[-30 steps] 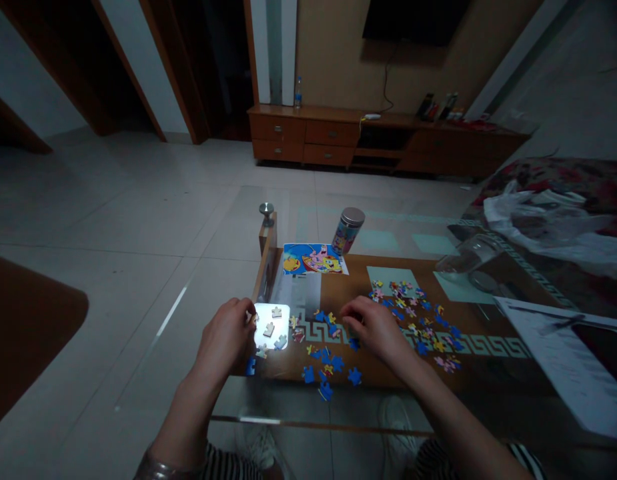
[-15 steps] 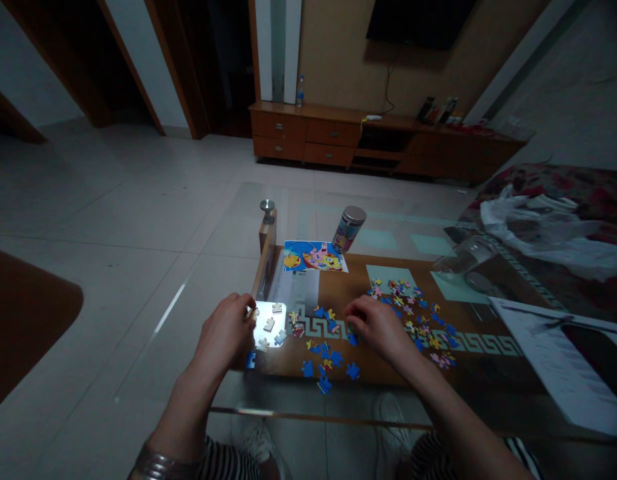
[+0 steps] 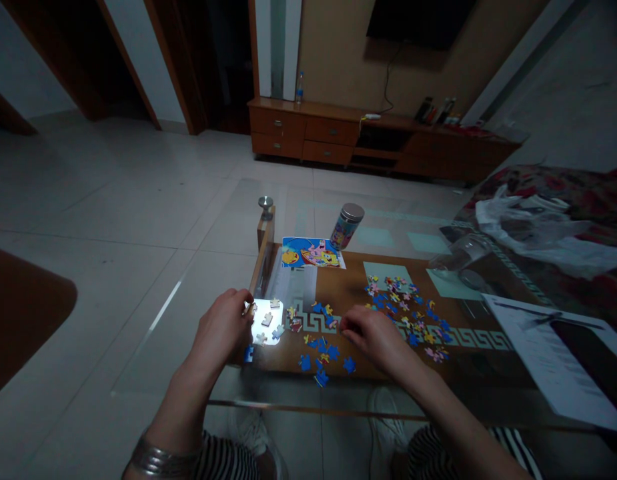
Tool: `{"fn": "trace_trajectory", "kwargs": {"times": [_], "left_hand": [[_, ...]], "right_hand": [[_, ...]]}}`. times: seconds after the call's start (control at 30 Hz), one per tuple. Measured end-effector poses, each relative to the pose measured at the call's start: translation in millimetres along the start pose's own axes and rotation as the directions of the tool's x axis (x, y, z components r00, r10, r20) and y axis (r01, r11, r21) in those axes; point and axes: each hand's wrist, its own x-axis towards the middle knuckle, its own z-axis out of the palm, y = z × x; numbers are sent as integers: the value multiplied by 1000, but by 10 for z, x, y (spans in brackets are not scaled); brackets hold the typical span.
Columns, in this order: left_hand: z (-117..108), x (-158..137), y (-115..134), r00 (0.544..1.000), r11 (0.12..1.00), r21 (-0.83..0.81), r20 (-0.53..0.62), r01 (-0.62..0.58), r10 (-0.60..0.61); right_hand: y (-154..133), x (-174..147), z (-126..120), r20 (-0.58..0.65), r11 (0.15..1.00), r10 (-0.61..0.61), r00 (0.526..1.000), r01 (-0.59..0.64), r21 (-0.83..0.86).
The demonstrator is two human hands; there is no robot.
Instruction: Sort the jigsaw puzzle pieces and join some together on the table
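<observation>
Left hand (image 3: pixel 223 325), right hand (image 3: pixel 371 331): grips curled, contents unclear
Puzzle pieces (image 3: pixel 349 365): tabs point various ways
Picture card (image 3: pixel 313 254): long axis left-right

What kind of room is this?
Probably a living room in a home. A dark screen, likely a TV, hangs above a long wooden cabinet, and a glass-topped table has jigsaw pieces spread over it.

Nearer than the picture card (image 3: pixel 308 253), the left hand (image 3: pixel 225 327) and right hand (image 3: pixel 372 330) flank puzzle pieces (image 3: pixel 333 352); a canister (image 3: pixel 346 228) stands behind its right end.
</observation>
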Motion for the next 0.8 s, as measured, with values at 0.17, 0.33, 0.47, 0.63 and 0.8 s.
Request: {"fn": "trace_trajectory", "kwargs": {"times": [0.17,0.33,0.47,0.63,0.8], "left_hand": [[1,-1,-2,1000,1000,1,-1,20,-20],[-1,1,-9,999,999,7,-28,43,-43],[-3,-7,-9,996,998,18,-64,58,-57],[-12,-20,1,996,998,17,-74,57,-56],[-20,-40,12,996,998,23,-80,51,-49]], "right_hand": [[-162,-95,77,104,989,-130,986,121,87],[-302,-172,110,186,966,-239,953,214,144],[-332,-193,144,189,957,-272,943,246,153],[-343,-193,200,202,951,-305,931,284,125],[-300,-164,201,209,962,-269,940,254,96]]}}
